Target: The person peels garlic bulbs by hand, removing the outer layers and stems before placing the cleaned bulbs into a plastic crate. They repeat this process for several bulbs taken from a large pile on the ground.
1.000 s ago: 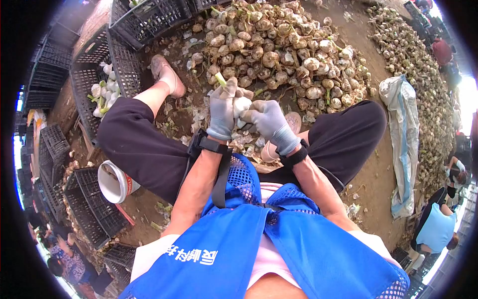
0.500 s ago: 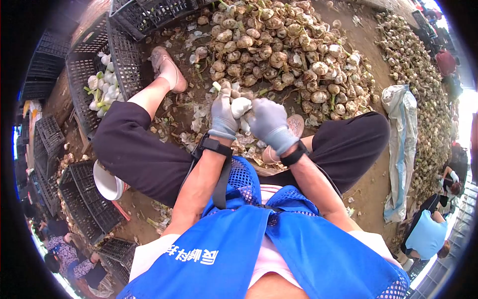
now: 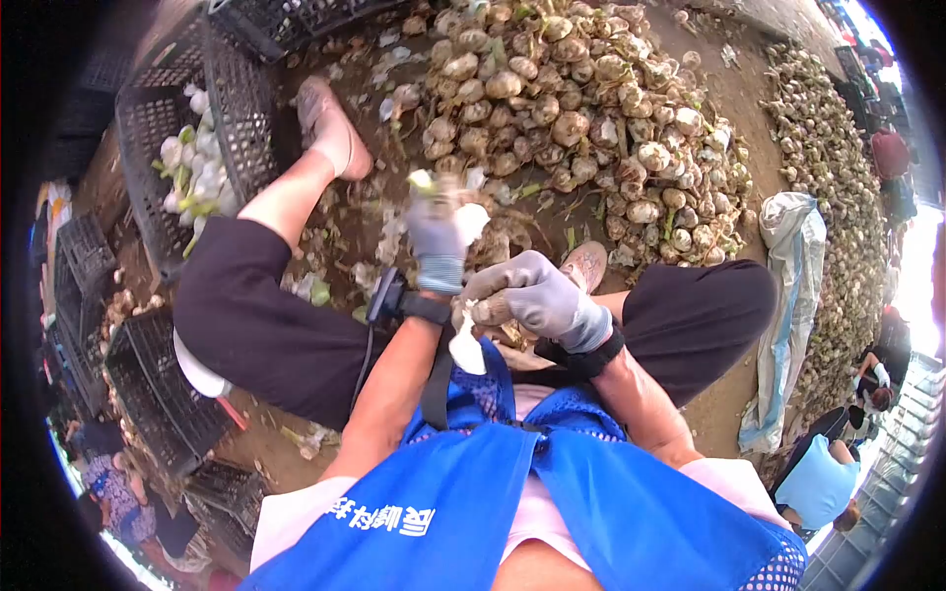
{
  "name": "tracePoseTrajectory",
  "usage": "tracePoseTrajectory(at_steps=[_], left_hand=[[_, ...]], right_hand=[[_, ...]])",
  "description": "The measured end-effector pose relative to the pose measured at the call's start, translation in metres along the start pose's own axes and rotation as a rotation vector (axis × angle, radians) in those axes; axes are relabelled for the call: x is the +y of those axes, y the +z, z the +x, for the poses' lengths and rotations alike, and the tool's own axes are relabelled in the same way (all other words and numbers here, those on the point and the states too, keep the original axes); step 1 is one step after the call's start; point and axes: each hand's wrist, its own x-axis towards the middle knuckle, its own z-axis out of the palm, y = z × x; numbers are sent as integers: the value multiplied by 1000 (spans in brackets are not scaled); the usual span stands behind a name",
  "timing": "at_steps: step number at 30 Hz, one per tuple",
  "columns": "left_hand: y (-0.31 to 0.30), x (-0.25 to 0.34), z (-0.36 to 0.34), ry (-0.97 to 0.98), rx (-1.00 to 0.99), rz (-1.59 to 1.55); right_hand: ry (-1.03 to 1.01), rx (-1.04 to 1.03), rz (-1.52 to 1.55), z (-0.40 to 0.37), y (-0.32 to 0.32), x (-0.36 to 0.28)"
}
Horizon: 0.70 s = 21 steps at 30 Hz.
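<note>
1. The left hand (image 3: 439, 241), in a grey glove and blurred, is closed around a garlic bulb (image 3: 471, 221). The bulb's white head shows at the fingertips and its green cut stem (image 3: 423, 181) sticks up above the glove.
2. The right hand (image 3: 532, 295), also gloved, sits just below and to the right of the left hand. Its fingers are curled tight and pinch a strip of garlic skin (image 3: 464, 347), which hangs down from the thumb towards the blue apron (image 3: 591, 502).
3. The two hands are close together but the bulb is in the left hand only, above the right hand's knuckles.
4. Beyond both hands lies a big heap of unpeeled garlic (image 3: 581, 108), dirty and brownish.
5. Far to the left of the left hand stands a black plastic crate (image 3: 232, 103) holding clean white bulbs (image 3: 192, 172).
6. Loose skins (image 3: 394, 236) litter the ground between the hands and the heap.
7. A white bucket (image 3: 197, 369) rests by the thigh below the left hand.
8. Well to the right of the right hand lies a pale sack (image 3: 788, 295), with a second long heap of garlic (image 3: 847, 197) past it.
</note>
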Motion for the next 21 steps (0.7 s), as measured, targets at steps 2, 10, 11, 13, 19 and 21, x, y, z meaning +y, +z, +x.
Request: tracePoseTrajectory(at_steps=[2, 10, 11, 13, 19, 21], left_hand=[[-19, -25, 26, -454, 109, -425], [-84, 89, 67, -308, -159, -1503], [-94, 116, 64, -73, -156, -1433], [-117, 138, 67, 91, -54, -1559], [-51, 25, 54, -456, -203, -965], [-24, -14, 35, -761, -123, -988]], right_hand=[[-90, 218, -311, 15, -22, 23], [385, 934, -1477, 65, -146, -2], [308, 989, -1605, 72, -164, -3], [357, 857, -1685, 89, -199, -4], [401, 822, -1630, 95, -194, -13], [260, 1017, -1429, 80, -164, -8]])
